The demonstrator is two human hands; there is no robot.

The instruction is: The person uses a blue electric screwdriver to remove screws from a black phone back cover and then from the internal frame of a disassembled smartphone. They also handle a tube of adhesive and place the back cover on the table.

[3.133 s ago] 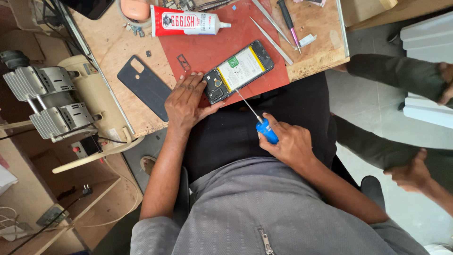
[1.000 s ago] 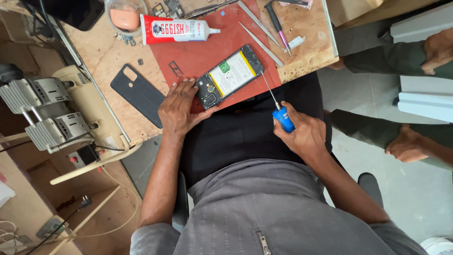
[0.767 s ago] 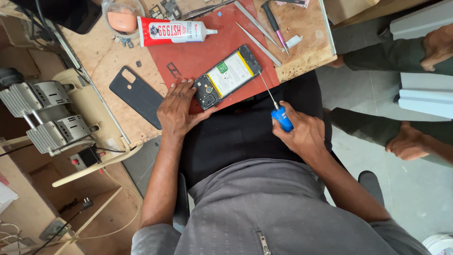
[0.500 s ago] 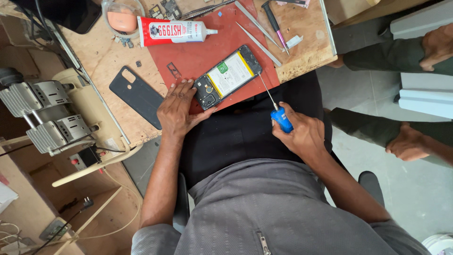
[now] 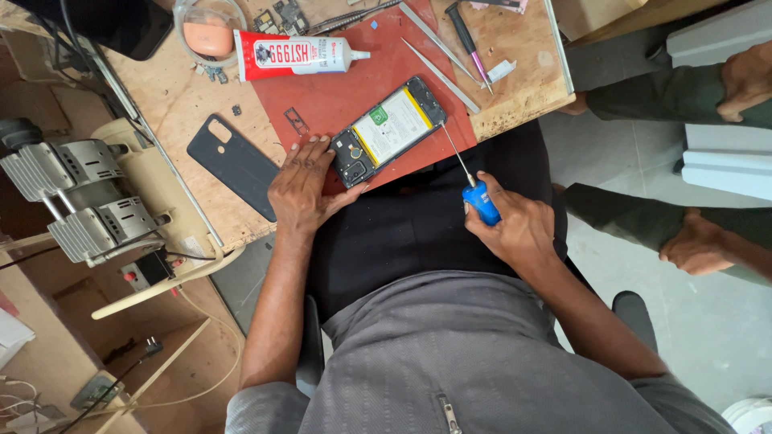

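The opened phone lies on the red mat, back already off, battery and board bare. The left hand lies flat against its lower end, pinning it, grip not closed on anything. The right hand, below the phone's far corner, has its grip closed round a blue screwdriver, tip just beside that corner. The black back cover lies left of the phone on the table; a glue tube lies above it. Screws seemingly remain

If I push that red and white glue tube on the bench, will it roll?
The glue tube lies on its side and looks round, so it would probably roll a little. Its tapered nozzle would likely curve its path. It looks full, so it probably dents softly under a squeeze.
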